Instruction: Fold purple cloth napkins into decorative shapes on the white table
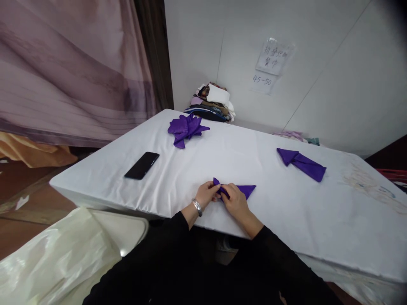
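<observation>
A purple cloth (249, 190) lies folded near the front edge of the white-covered surface (235, 156), one pointed end sticking out to the right and a small tip showing at the left. The left hand (206, 192) and the right hand (235, 201) meet on it, each pinching the cloth between thumb and fingers; the fold beneath them is largely hidden. The likeliest trouble is that fold springing loose: if either pinch slackens before the layers are pressed flat, the fabric could slide apart or the point twist out of line. Uneven pulling between the two hands could also skew it

Farther out, a second folded purple piece (305, 166) lies well to the right, and a purple bundle (187, 127) with several points sits toward the back left; a black sleeve (280, 254) brushing either could disturb its folds. A dark phone (142, 165) lies to the left, well apart from the hands. Beyond the back edge is a stack of fabrics (211, 101), with handwritten papers (272, 56) higher on the pale wall (197, 38)
</observation>
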Demonstrator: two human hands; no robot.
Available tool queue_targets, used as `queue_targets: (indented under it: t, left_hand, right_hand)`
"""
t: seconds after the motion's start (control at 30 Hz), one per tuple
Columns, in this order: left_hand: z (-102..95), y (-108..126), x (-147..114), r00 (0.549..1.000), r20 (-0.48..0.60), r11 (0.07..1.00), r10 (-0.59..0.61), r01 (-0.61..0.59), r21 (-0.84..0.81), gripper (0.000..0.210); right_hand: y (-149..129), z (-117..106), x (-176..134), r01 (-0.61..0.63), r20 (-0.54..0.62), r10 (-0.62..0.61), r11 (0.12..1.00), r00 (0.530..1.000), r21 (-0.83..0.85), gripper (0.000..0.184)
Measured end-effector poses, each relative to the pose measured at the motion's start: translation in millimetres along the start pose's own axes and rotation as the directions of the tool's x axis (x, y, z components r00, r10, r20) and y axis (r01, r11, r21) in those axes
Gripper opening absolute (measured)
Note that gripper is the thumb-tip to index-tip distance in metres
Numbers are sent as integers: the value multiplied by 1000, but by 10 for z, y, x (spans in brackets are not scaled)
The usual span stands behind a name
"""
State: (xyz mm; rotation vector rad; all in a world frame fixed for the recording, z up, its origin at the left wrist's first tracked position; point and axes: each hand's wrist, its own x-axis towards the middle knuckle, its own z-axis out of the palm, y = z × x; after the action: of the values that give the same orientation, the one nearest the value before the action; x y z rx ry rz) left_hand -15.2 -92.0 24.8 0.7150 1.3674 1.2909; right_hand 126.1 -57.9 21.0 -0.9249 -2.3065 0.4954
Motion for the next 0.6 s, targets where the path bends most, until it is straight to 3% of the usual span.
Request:
queue_targets:
  t: [0.2, 0.4, 0.6]
  left_hand:
    - [1, -14, 49, 1000, 7, 994, 1, 0, -106, 17]
    - [-40, -20, 8, 997, 74, 987, 18, -6, -163, 20]
    - [-19, -29, 39, 997, 80, 975, 7, 11, -222, 19]
  right_hand:
    - [178, -94, 178, 56, -40, -50, 986, 998, 159, 32]
    - [337, -122, 414, -223, 222, 144, 892, 964, 392, 37]
    - [256, -165, 538, -292, 323, 127, 792, 938, 535, 36]
